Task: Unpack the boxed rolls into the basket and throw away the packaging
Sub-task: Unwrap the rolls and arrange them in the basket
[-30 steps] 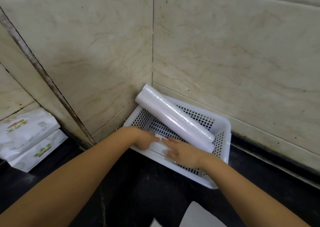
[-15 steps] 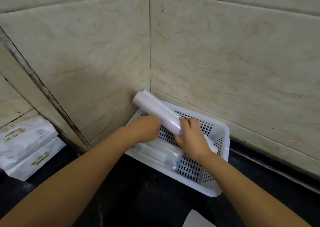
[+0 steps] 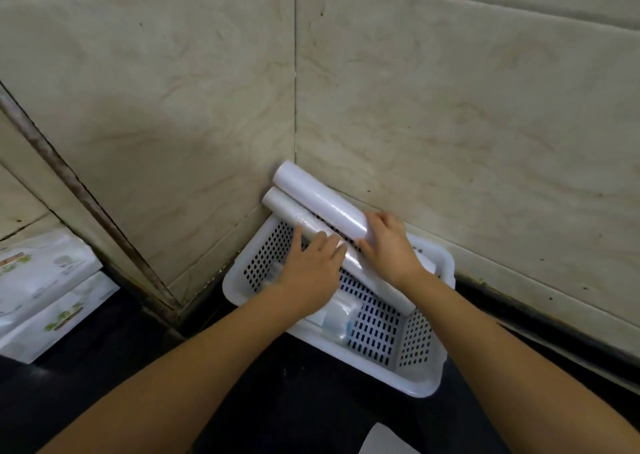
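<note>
A white perforated basket (image 3: 417, 382) sits on the dark counter in the corner of two tiled walls. Two long white rolls lie slanted across it, their far ends poking over the basket's back left corner against the wall. My right hand (image 3: 389, 249) grips the upper roll (image 3: 322, 202) near its middle. My left hand (image 3: 311, 266) rests flat on the lower roll (image 3: 287, 209). A smaller clear-wrapped packet (image 3: 337, 318) lies on the basket floor below my left wrist.
Two white packs with green print (image 3: 45, 287) are stacked on the counter at the left. A corner of white paper or packaging (image 3: 384, 441) shows at the bottom edge. Tiled walls close off the back and left.
Both hands moved from the basket's front inner edge up onto the rolls. The right hand took hold of the upper roll, and the two rolls now lie slightly apart.
</note>
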Demonstrator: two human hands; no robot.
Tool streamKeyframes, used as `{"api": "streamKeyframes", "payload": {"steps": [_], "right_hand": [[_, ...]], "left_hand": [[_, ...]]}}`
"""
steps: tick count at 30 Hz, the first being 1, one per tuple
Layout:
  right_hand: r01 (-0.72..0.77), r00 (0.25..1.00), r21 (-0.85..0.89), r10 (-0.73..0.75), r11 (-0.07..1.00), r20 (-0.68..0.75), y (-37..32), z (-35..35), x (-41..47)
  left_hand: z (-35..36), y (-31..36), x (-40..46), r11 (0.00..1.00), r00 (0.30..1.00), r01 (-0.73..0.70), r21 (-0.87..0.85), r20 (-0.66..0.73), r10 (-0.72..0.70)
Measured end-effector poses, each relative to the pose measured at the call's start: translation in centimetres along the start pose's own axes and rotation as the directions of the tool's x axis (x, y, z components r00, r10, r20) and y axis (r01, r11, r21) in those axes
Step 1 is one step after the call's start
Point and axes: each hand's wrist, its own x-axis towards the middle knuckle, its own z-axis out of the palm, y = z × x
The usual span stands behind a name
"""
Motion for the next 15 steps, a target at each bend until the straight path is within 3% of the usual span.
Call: {"api": "streamKeyframes", "payload": {"steps": [3,7,10,15], "right_hand": [[-0.025,1.0,-0.038,0.025,0.999,-0.014,0.4,1.6,-0.5],[-0.036,0.999,-0.262,0.035,0.965,-0.009,0.3,1.4,-0.6],[-0.078,0.994,-0.24,0.095,0.968,0.058,-0.2,-0.3,-1.2],[-0.105,0.994,-0.143,0.106,0.984,0.001,-0.3,-5.0,-5.1]], "left_hand": [[0.1,-0.1,-1.5,1.0,1.0,0.018,-0.022,0.02,-0.018],[-0.4,-0.1,-1.7,0.998,0.997,0.017,-0.067,0.08,-0.012],[-0.9,-0.3,-1.7,0.997,0.988,0.014,-0.077,0.151,-0.002],[-3.5,0.3,-2.6,0.979,0.961,0.001,-0.203,0.271,0.055]]}}
